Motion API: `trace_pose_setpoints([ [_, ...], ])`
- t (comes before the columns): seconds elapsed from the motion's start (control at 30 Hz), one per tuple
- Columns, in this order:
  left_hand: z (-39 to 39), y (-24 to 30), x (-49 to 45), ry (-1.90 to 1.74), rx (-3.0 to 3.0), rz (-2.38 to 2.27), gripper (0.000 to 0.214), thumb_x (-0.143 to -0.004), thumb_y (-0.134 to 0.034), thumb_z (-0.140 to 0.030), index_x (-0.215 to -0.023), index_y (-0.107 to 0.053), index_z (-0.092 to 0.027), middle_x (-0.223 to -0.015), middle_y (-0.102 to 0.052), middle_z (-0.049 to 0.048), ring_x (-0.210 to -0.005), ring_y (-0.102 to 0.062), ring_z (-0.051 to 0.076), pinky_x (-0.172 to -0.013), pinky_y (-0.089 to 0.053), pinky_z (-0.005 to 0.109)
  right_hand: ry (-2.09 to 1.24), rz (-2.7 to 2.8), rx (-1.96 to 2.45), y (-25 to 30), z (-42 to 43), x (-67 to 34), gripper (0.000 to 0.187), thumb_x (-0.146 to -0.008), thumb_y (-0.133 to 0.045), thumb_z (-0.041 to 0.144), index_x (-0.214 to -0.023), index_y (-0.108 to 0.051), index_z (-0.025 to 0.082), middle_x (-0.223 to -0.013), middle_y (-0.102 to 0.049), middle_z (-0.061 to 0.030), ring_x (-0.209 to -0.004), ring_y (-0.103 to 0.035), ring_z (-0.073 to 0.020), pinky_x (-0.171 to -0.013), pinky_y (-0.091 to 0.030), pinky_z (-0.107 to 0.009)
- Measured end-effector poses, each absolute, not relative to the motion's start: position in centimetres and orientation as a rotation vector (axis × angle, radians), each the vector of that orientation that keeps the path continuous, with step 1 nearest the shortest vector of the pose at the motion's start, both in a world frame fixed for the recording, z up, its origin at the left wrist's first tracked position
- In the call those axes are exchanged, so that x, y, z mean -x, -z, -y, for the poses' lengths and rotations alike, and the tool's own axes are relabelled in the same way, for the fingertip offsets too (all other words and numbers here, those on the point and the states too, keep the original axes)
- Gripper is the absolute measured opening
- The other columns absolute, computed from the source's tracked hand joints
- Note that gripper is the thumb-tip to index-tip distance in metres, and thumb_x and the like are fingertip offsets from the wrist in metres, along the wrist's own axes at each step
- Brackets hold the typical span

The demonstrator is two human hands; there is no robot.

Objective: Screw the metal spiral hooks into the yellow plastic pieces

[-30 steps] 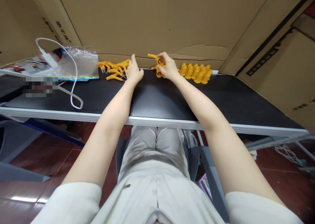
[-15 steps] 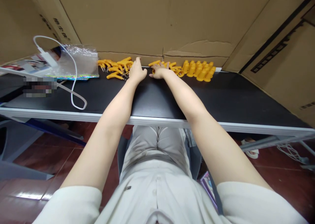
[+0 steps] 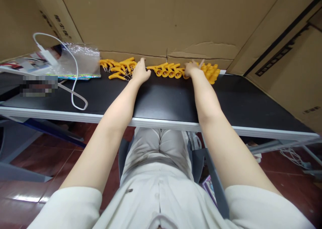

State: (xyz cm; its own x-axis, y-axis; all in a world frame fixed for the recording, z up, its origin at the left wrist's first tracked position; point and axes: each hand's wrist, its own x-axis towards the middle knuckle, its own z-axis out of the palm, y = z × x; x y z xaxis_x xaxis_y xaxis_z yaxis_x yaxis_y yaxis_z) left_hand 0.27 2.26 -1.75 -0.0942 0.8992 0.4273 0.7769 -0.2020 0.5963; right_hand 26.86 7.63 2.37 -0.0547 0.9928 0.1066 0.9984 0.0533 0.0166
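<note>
My left hand [image 3: 141, 72] rests at the right end of a loose group of yellow Y-shaped handles [image 3: 117, 75] with dark metal spirals. Its thumb stands apart from the fingers; some fingertips are hidden behind the hand. My right hand [image 3: 192, 69], fingers spread, is at the near-left side of a cluster of yellow flared cups [image 3: 213, 76] standing upright close together. I cannot tell whether it touches them. Between my hands lies a row of yellow pieces [image 3: 171, 74], round flared openings facing me and Y-shaped handles behind.
On the left of the black table [image 3: 163, 103] are a clear plastic bag [image 3: 83, 59], a white cable [image 3: 75, 88] and a white plug [image 3: 50, 57]. Cardboard walls [image 3: 141, 24] stand behind and at the sides. A pale metal edge [image 3: 161, 122] runs along the front.
My right hand has moved right, from the row of yellow pieces to the cup cluster, uncovering the row. My left hand has stayed almost where it was.
</note>
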Motion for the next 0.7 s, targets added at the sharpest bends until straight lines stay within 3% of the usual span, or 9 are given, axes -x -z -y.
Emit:
trace_pose_setpoints([
  [0.1, -2.4, 1.9, -0.2, -1.175, -2.028, -1.877, 0.081, -0.077, -0.066, -0.021, -0.156, -0.051, -0.026, -0.144, -0.066, 0.0158, -0.147, -0.054, 0.04, -0.129, -0.037, 0.061, 0.106, 2.187, 2.164, -2.4, -6.8, -26.5, 0.046, -0.104, -0.053, 0.012, -0.148, -0.064, 0.008, -0.158, -0.058, -0.0253, -0.16, -0.041, -0.0402, -0.129, -0.013, -0.08],
  [0.2, -2.3, 1.8, -0.2, -1.144, -2.042, -1.9, 0.081, -0.077, -0.065, -0.021, -0.157, -0.051, -0.024, -0.145, -0.065, 0.0167, -0.147, -0.054, 0.04, -0.13, -0.037, 0.058, 0.131, 2.135, 2.119, -2.8, -6.2, -26.3, 0.045, -0.107, -0.046, 0.012, -0.149, -0.063, 0.008, -0.158, -0.059, -0.0237, -0.158, -0.046, -0.0374, -0.131, -0.017, -0.075],
  [0.33, -2.3, 1.8, -0.2, -1.112, -2.059, -1.889, 0.08, -0.08, -0.066, -0.022, -0.158, -0.049, -0.026, -0.147, -0.063, 0.016, -0.15, -0.052, 0.04, -0.13, -0.037, 0.058, 0.168, 2.062, 2.158, -3.1, -6.1, -26.8, 0.044, -0.1, -0.054, 0.003, -0.142, -0.067, 0.004, -0.149, -0.066, -0.0235, -0.151, -0.056, -0.0355, -0.134, -0.014, -0.07],
  [0.43, -2.3, 1.8, -0.2, -1.148, -2.08, -1.85, 0.078, -0.08, -0.066, -0.023, -0.157, -0.05, -0.028, -0.145, -0.065, 0.0149, -0.15, -0.052, 0.04, -0.129, -0.037, 0.059, 0.173, 2.077, 2.158, -3.2, -6.1, -27.5, 0.05, -0.094, -0.059, -0.003, -0.143, -0.067, 0.006, -0.15, -0.066, -0.0219, -0.151, -0.056, -0.0343, -0.136, -0.009, -0.068],
  [0.6, -2.1, 1.4, -0.2, -1.187, -2.047, -1.885, 0.072, -0.08, -0.065, -0.023, -0.152, -0.055, -0.025, -0.144, -0.066, 0.0159, -0.147, -0.055, 0.04, -0.128, -0.039, 0.059, 0.267, 2.104, 2.11, -3.1, -5.8, -28.3, 0.047, -0.097, -0.052, -0.004, -0.141, -0.066, 0.005, -0.154, -0.061, -0.0242, -0.15, -0.056, -0.0335, -0.135, -0.012, -0.066],
  [0.7, -1.8, 1.0, -0.2, -1.22, -1.988, -1.921, 0.069, -0.08, -0.066, -0.025, -0.148, -0.056, -0.027, -0.146, -0.065, 0.0155, -0.15, -0.051, 0.042, -0.129, -0.034, 0.066, 0.301, 2.107, 2.036, -3.4, -5.4, -28.8, 0.043, -0.101, -0.053, 0.001, -0.143, -0.062, 0.005, -0.154, -0.059, -0.0276, -0.148, -0.056, -0.0351, -0.134, -0.012, -0.067],
])
